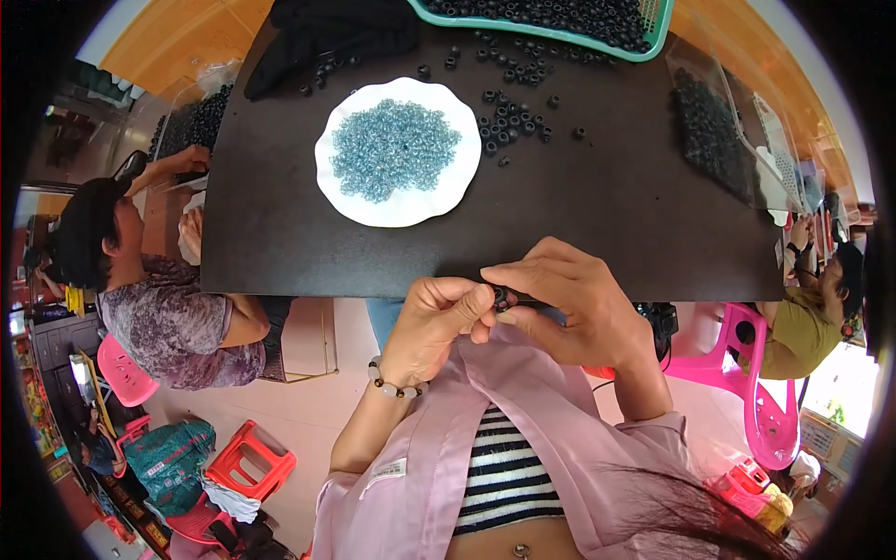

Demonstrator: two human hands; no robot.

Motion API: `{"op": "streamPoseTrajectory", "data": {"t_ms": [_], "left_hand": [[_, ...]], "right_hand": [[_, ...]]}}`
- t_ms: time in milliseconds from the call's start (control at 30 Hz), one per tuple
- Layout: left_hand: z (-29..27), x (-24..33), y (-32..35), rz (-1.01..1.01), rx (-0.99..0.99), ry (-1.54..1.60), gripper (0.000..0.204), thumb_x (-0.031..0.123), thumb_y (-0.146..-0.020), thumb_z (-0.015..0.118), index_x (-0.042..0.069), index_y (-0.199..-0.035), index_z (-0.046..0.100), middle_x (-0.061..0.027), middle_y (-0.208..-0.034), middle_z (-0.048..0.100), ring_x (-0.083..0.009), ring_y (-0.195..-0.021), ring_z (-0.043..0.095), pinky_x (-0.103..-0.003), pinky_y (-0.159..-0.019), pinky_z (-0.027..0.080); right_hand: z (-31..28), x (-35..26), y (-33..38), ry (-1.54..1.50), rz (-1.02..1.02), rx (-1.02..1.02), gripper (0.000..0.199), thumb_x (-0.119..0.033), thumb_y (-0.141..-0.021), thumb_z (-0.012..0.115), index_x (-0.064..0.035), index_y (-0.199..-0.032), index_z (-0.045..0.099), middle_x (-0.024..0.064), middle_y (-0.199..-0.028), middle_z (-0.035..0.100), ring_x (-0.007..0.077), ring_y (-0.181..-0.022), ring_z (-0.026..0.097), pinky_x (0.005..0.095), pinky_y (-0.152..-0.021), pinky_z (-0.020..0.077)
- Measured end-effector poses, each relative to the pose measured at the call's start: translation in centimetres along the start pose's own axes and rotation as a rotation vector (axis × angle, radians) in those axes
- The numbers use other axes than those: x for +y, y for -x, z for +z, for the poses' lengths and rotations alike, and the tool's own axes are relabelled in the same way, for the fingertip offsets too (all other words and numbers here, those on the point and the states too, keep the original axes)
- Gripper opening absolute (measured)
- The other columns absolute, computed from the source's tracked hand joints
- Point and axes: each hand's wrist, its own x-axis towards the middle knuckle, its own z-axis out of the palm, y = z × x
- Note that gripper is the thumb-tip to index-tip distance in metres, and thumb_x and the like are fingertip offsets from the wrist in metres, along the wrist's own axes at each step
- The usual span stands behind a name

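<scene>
Just over the near table edge, my left hand (446,313) pinches a small dark bead (501,299) between thumb and fingers. My right hand (583,303) curves around the same bead from the other side, with its thumb against the bead's lower side and its index finger above. Any thread or tool between the fingers is too small to make out. Beyond my hands stands a white scalloped plate (411,211), heaped with small clear blue-grey beads (397,147). Loose black beads (509,121) with wide holes lie to the right of the plate.
A green-rimmed basket (560,39) of black beads stands at the far edge. Black cloth (327,42) lies far left, and a clear box (714,131) of black beads far right. People sit at left (177,299) and right (812,317). A pink stool (737,359) stands at right.
</scene>
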Motion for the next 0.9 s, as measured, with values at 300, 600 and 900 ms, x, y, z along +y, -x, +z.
{"op": "streamPoseTrajectory", "data": {"t_ms": [300, 600, 900], "left_hand": [[0.1, 0.0, 0.5, 0.043, -0.008, -0.002, 0.026, 0.024, -0.089, 0.064, 0.002, -0.075, 0.067, -0.0060, -0.066, 0.065, -0.0086, -0.053, 0.057, -0.020, -0.049, 0.045], [-0.1, 0.1, 0.4, 0.024, -0.023, -0.019, 0.026, 0.023, -0.088, 0.065, 0.001, -0.074, 0.067, -0.0068, -0.066, 0.064, -0.0095, -0.053, 0.057, -0.021, -0.049, 0.045], [-0.1, 0.1, 0.6, 0.044, -0.026, -0.063, 0.024, 0.021, -0.087, 0.066, 0.000, -0.076, 0.068, -0.0081, -0.067, 0.065, -0.0107, -0.053, 0.057, -0.022, -0.050, 0.046]], "right_hand": [[0.2, 0.9, -0.4, -0.217, -0.038, -0.045, 0.041, 0.000, -0.069, 0.069, -0.0019, -0.110, 0.066, 0.0082, -0.098, 0.069, 0.0228, -0.078, 0.059, 0.0326, -0.069, 0.0497], [1.1, 0.5, -0.1, -0.229, 0.010, 0.046, 0.041, 0.003, -0.064, 0.069, -0.0046, -0.104, 0.069, 0.0061, -0.095, 0.070, 0.0208, -0.072, 0.058, 0.0306, -0.065, 0.0504], [1.7, 0.4, 0.4, -0.168, -0.012, 0.113, 0.036, -0.002, -0.068, 0.071, -0.0066, -0.104, 0.069, 0.0049, -0.095, 0.071, 0.0208, -0.071, 0.058, 0.0299, -0.063, 0.0505]]}}
